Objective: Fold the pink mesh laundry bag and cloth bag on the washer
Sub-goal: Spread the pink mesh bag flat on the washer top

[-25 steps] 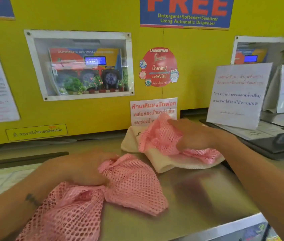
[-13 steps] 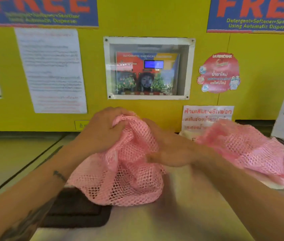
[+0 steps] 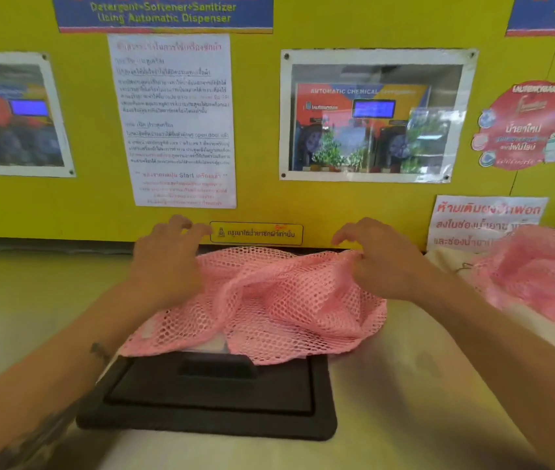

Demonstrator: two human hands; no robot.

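A pink mesh laundry bag (image 3: pixel 269 307) lies rumpled on the washer top (image 3: pixel 422 385), its near edge draped over a black lid panel (image 3: pixel 211 398). My left hand (image 3: pixel 167 262) rests on the bag's far left corner with its fingers spread. My right hand (image 3: pixel 381 262) pinches the far right edge between thumb and fingers. At the right edge lies a second pink mesh bag (image 3: pixel 537 273) on top of a cream cloth bag (image 3: pixel 445 262), away from both hands.
A yellow wall (image 3: pixel 262 205) with posted notices and a small warning sticker (image 3: pixel 255 233) stands right behind the bag. A framed dispenser window (image 3: pixel 374 117) sits above. The washer top extends to the left and toward me.
The view swung left. My right hand left the mesh bag on the cloth bag and joined the left; both lifted the other mesh bag and spread it flat near the wall.
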